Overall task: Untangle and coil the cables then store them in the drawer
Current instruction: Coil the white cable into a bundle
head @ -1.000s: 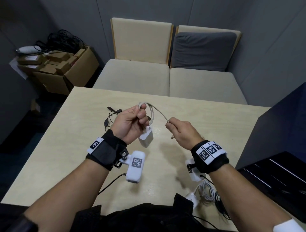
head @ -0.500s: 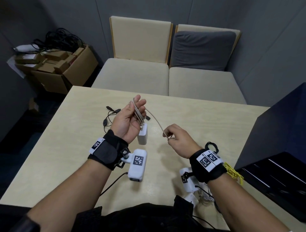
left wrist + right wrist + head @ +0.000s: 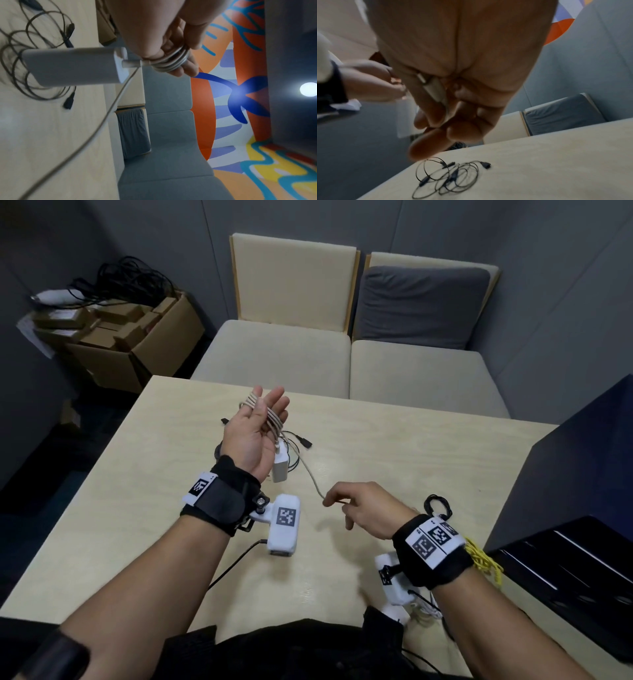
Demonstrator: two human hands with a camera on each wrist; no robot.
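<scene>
Right hand [image 3: 364, 508] dropped toward table [image 3: 428, 460] (pale wood).

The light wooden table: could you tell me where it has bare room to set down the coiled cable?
The light wooden table is bare along its far right, between the tangled thin black cable and the dark cabinet, and along its near left edge. It is crowded mid-table and by the small black coil and yellow cable.
</scene>
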